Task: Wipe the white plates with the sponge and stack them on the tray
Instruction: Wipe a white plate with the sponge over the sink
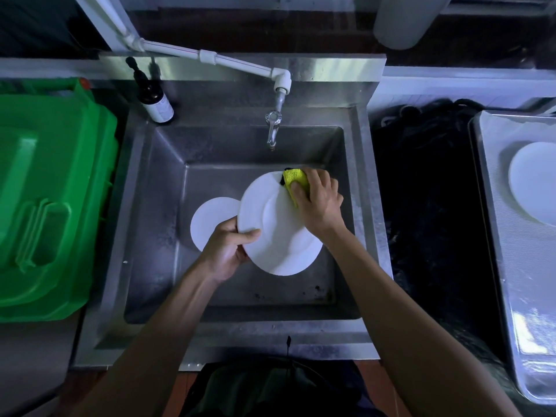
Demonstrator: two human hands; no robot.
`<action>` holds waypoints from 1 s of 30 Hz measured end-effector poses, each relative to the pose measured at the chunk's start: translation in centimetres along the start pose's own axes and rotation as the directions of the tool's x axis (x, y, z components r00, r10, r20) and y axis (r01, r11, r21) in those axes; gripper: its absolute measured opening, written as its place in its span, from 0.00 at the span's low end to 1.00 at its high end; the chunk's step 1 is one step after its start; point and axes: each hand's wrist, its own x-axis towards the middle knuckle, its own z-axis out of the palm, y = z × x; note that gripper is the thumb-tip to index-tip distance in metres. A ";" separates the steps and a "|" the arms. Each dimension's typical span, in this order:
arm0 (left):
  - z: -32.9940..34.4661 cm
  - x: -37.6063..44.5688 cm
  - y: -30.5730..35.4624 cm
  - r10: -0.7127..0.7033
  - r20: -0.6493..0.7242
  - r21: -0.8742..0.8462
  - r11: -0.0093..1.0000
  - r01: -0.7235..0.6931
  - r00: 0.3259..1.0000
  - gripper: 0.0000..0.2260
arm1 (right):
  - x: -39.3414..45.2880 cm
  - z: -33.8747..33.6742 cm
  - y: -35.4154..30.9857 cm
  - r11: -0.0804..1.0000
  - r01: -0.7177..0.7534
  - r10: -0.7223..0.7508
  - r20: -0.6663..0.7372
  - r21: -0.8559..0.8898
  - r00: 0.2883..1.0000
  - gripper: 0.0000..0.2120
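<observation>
Over the steel sink I hold a large white plate tilted. My left hand grips its left rim, thumb on the face. My right hand grips a yellow sponge and presses it on the plate's upper right edge. A smaller white plate lies on the sink floor behind, partly hidden by the held plate and my left hand. Another white plate rests on the metal tray at the far right.
A tap hangs over the sink's back, fed by a white pipe. A dark pump bottle stands on the sink's back left corner. A green bin lid fills the left. Dark netting lies between sink and tray.
</observation>
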 end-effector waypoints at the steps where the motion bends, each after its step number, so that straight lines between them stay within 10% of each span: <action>1: 0.1 0.0 0.0 -0.006 0.021 0.003 1.000 0.006 1.000 0.16 | 0.1 -0.1 -0.4 1.000 0.024 -0.024 0.003 -0.018 1.000 0.18; 17: 1.5 0.8 -0.6 0.035 -0.034 0.033 0.999 -0.034 0.999 0.12 | -4.0 1.5 -3.6 0.934 0.332 -0.329 0.050 -0.131 0.943 0.18; 30: 1.5 0.2 -0.2 0.014 -0.083 0.002 1.000 -0.014 0.996 0.16 | -3.3 2.3 -2.1 0.982 0.185 -0.186 -0.030 -0.025 0.982 0.19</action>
